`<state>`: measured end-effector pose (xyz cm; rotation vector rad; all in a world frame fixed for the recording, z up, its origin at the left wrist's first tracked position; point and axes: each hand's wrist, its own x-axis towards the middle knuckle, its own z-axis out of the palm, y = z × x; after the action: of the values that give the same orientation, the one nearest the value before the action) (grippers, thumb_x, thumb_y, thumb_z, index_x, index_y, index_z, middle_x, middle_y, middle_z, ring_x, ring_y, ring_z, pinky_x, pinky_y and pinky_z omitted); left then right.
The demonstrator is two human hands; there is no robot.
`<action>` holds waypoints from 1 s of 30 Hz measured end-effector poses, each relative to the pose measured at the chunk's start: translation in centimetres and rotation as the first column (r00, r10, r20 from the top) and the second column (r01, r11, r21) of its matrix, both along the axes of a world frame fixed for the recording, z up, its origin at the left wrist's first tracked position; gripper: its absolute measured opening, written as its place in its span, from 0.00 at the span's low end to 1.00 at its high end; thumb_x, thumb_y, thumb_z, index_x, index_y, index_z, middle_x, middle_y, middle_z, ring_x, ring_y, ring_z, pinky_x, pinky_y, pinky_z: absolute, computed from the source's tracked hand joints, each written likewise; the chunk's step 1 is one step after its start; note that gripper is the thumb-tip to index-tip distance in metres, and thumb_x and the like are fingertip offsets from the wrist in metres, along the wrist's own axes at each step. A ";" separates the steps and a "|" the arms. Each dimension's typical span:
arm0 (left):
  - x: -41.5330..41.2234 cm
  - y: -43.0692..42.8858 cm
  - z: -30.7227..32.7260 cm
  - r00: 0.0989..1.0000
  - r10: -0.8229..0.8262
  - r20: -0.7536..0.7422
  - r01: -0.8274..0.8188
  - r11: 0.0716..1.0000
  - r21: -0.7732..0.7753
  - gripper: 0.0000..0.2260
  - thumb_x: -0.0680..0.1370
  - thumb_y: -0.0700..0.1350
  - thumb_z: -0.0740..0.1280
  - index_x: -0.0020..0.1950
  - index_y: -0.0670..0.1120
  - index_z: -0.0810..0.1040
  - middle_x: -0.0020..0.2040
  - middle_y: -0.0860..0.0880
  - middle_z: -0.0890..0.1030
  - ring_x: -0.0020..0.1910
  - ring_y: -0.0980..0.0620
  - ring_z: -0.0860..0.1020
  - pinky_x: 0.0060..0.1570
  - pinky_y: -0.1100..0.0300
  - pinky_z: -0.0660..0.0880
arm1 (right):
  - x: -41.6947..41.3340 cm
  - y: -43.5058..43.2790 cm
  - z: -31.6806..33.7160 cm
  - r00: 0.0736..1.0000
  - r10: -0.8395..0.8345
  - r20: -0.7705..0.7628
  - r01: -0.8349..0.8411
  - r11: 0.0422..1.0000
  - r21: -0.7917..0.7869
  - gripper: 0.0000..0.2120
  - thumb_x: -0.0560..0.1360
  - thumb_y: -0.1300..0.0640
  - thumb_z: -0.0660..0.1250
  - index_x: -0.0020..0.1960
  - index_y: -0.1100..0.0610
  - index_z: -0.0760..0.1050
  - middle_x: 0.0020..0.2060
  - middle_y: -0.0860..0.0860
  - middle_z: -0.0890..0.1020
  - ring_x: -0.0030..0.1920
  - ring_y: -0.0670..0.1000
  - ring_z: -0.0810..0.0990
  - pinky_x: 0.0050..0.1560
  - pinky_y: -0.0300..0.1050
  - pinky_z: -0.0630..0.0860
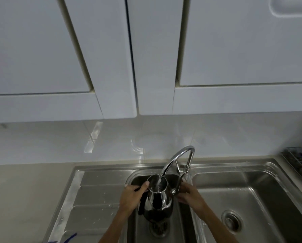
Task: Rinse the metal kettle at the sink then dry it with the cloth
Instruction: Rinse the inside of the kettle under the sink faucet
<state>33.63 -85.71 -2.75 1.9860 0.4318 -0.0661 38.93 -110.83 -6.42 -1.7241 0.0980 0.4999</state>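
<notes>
The metal kettle [158, 199] is held upright over the small middle basin of the sink [262, 188], its open mouth under the faucet [177, 159]. The left hand [132, 196] is curled around the black handle [141, 204], thumb at the rim. The right hand [188, 193] is pressed against the spout side, fingers loosely spread.

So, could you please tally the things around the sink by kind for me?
Sink basins: 2
Drains: 2
Taps: 1
Kettles: 1
Hands: 2
Total: 8
</notes>
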 end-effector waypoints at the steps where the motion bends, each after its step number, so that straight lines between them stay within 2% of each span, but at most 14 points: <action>1: 0.0 0.0 -0.2 1.000 -0.002 -0.001 0.002 1.000 -0.005 0.26 0.77 0.57 0.71 0.19 0.53 0.77 0.18 0.54 0.71 0.20 0.60 0.69 0.33 0.60 0.66 | -0.4 0.1 -0.3 1.000 -0.018 -0.006 0.018 0.999 0.050 0.21 0.69 0.70 0.69 0.58 0.55 0.81 0.49 0.54 0.87 0.49 0.51 0.85 0.52 0.48 0.80; 3: -0.3 -0.1 -0.2 1.000 0.013 0.008 -0.013 0.999 -0.034 0.23 0.77 0.56 0.71 0.23 0.50 0.81 0.19 0.55 0.74 0.20 0.61 0.71 0.32 0.63 0.68 | -0.7 0.3 -1.1 0.998 -0.055 -0.015 0.056 0.993 0.107 0.24 0.70 0.68 0.70 0.65 0.57 0.77 0.53 0.56 0.86 0.56 0.56 0.84 0.60 0.55 0.78; 6: -0.8 -0.2 -0.2 0.999 0.020 0.031 -0.018 0.997 -0.069 0.19 0.78 0.54 0.71 0.29 0.47 0.84 0.21 0.54 0.79 0.23 0.61 0.76 0.29 0.70 0.68 | -1.1 1.0 -2.1 0.989 -0.126 -0.082 0.138 0.978 0.157 0.24 0.72 0.74 0.65 0.67 0.63 0.74 0.55 0.61 0.85 0.59 0.62 0.82 0.64 0.60 0.75; 8: -0.8 -0.1 -0.3 0.999 0.019 0.040 -0.017 0.998 -0.060 0.19 0.78 0.56 0.71 0.33 0.45 0.87 0.25 0.51 0.83 0.26 0.57 0.80 0.30 0.70 0.69 | -1.3 1.3 -2.0 0.983 -0.148 -0.105 0.167 0.965 0.204 0.26 0.68 0.76 0.63 0.66 0.65 0.74 0.55 0.65 0.83 0.60 0.67 0.80 0.66 0.65 0.72; 10: -0.7 0.0 -0.6 0.999 0.020 0.031 -0.018 0.998 -0.060 0.20 0.78 0.57 0.70 0.31 0.47 0.86 0.25 0.51 0.82 0.26 0.57 0.79 0.30 0.68 0.70 | -1.2 1.5 -1.8 0.982 -0.147 -0.118 0.170 0.962 0.212 0.28 0.66 0.75 0.63 0.65 0.64 0.75 0.55 0.65 0.83 0.60 0.67 0.80 0.67 0.67 0.71; 13: -0.5 0.2 -0.9 1.000 0.015 0.019 -0.014 0.999 -0.043 0.23 0.77 0.58 0.70 0.24 0.50 0.81 0.20 0.53 0.74 0.22 0.58 0.72 0.31 0.62 0.66 | -1.2 1.8 -1.4 0.986 -0.120 -0.119 0.141 0.973 0.182 0.28 0.67 0.74 0.63 0.66 0.61 0.76 0.55 0.64 0.84 0.60 0.68 0.80 0.66 0.66 0.72; 17: -0.7 0.5 -1.5 1.000 0.005 0.029 -0.003 0.999 -0.041 0.27 0.76 0.61 0.70 0.30 0.38 0.82 0.22 0.50 0.75 0.24 0.54 0.73 0.33 0.60 0.67 | -1.5 2.2 -0.9 0.987 -0.117 -0.109 0.131 0.982 0.139 0.27 0.70 0.78 0.61 0.65 0.62 0.76 0.54 0.63 0.84 0.58 0.65 0.82 0.63 0.61 0.74; 19: -0.7 0.6 -1.5 0.999 -0.014 0.031 0.016 0.999 -0.037 0.27 0.76 0.61 0.69 0.27 0.42 0.80 0.22 0.50 0.73 0.23 0.54 0.72 0.33 0.60 0.67 | -1.6 2.4 -0.3 0.988 -0.111 -0.104 0.124 0.984 0.128 0.26 0.70 0.79 0.60 0.64 0.63 0.76 0.54 0.64 0.84 0.57 0.63 0.83 0.62 0.60 0.76; 22: -0.7 0.7 -1.2 0.998 -0.042 0.041 0.044 0.998 -0.044 0.28 0.78 0.57 0.69 0.18 0.51 0.71 0.18 0.54 0.68 0.21 0.57 0.67 0.33 0.60 0.64 | -1.7 2.7 0.5 0.989 -0.113 -0.092 0.123 0.986 0.115 0.25 0.69 0.79 0.62 0.62 0.62 0.78 0.51 0.60 0.86 0.56 0.59 0.84 0.62 0.57 0.78; 26: -0.5 1.1 -1.2 0.997 -0.066 0.040 0.068 0.996 -0.063 0.29 0.79 0.57 0.68 0.18 0.51 0.69 0.18 0.54 0.67 0.22 0.57 0.67 0.33 0.60 0.63 | -1.4 2.8 0.8 0.990 -0.117 -0.081 0.124 0.988 0.089 0.25 0.69 0.77 0.64 0.61 0.59 0.79 0.51 0.56 0.87 0.55 0.56 0.84 0.63 0.56 0.78; 30: -0.4 1.3 -1.5 0.997 -0.043 0.065 0.045 0.999 -0.031 0.29 0.78 0.58 0.69 0.19 0.51 0.69 0.19 0.53 0.67 0.22 0.56 0.68 0.32 0.60 0.63 | -1.2 3.3 1.1 0.992 -0.115 -0.052 0.119 0.988 0.098 0.28 0.68 0.78 0.65 0.65 0.59 0.75 0.51 0.56 0.86 0.56 0.55 0.84 0.62 0.56 0.79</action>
<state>33.26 -84.41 -4.27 1.9602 0.3439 -0.0368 37.74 -107.54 -5.30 -1.5982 0.2026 0.4501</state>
